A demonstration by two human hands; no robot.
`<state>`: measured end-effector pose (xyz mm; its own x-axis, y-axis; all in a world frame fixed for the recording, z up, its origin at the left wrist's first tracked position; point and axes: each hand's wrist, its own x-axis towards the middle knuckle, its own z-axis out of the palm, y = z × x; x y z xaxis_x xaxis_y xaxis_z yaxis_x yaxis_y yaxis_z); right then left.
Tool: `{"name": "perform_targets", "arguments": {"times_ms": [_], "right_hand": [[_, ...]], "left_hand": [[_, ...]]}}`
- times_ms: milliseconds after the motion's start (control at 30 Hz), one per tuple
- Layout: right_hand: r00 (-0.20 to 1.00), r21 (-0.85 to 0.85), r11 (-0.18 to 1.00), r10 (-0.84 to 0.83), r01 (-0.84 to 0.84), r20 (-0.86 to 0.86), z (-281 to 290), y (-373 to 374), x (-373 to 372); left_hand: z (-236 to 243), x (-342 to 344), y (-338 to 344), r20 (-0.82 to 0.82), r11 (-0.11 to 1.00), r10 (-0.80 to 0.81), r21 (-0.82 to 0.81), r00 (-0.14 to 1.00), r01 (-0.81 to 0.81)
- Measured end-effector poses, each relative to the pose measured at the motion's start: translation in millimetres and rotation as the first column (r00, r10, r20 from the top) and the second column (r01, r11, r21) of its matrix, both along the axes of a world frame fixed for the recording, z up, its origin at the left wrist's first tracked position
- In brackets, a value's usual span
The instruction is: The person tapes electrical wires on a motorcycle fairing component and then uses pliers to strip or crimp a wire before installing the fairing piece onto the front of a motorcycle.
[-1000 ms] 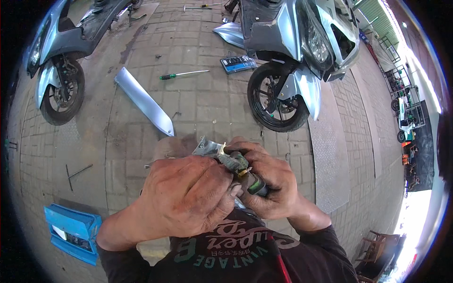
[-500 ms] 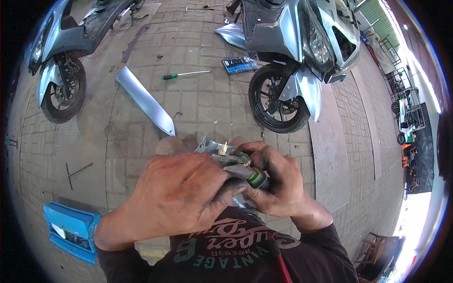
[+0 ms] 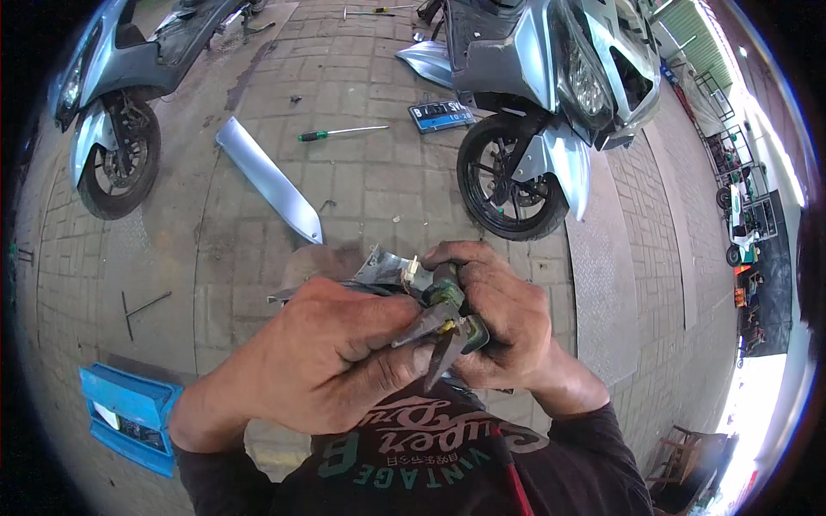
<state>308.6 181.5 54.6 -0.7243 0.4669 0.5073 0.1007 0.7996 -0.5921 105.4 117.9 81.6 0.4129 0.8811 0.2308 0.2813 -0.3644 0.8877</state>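
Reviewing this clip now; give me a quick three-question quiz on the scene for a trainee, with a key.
1. Which of the person's hands grips the pliers?
2. True or false: the jaws of the pliers are spread apart.
3. Fill in: a ____ lies on the paved floor between the pale blue panel and the number plate.

Key:
1. The right hand.
2. True.
3. Screwdriver.

Pliers (image 3: 439, 318) now spread: jaws parted, handles farther apart in right hand (image 3: 508, 314).
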Motion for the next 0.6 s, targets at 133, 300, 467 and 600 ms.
{"name": "perform_targets", "arguments": {"times_ms": [133,300,467,600], "right_hand": [[1.000,0.001,1.000,-0.022,0.022,-0.021,2.1,-2.7,0.9],[0.980,-0.057,0.979,-0.197,0.197,0.011,-2.2,-7.6,-0.7],[0.926,-0.135,0.922,-0.340,0.363,0.164,-3.9,-8.4,-2.5],[0.930,-0.273,0.896,-0.299,0.350,0.212,-2.2,-7.1,-0.5]], "left_hand": [[-6.2,0.1,0.3,0.151,0.991,-0.039,-0.121,0.988,0.058],[-12.8,20.8,-0.8,-0.072,0.741,0.456,0.582,0.887,-0.334],[-25.0,27.1,0.9,-0.220,0.655,0.603,0.685,0.767,-0.319],[-25.9,18.3,10.6,-0.275,0.559,0.586,0.818,0.762,-0.134]]}}
